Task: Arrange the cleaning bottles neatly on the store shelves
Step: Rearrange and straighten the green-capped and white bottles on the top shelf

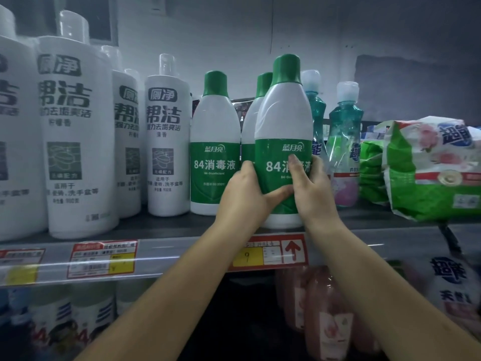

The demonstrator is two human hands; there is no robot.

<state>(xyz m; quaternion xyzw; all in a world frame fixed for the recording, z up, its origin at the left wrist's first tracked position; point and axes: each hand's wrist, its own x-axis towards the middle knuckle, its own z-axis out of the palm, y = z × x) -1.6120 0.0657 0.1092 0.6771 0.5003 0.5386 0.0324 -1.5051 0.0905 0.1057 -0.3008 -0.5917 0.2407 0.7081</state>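
A white disinfectant bottle with a green cap and green label (283, 121) stands upright at the front edge of the upper shelf (182, 230). My left hand (247, 191) wraps its lower left side and my right hand (309, 186) wraps its lower right side, fingers across the label. A second green-capped bottle (214, 142) stands to its left, apart from my hands. A third one (253, 118) is mostly hidden behind the held bottle.
Several tall white toilet-cleaner bottles (75, 131) fill the shelf's left. Two teal dish-soap bottles (343, 136) stand just right of the held bottle, then green detergent bags (432, 168). Price tags (270, 252) line the shelf rail. Pink bottles (322, 308) sit on the shelf below.
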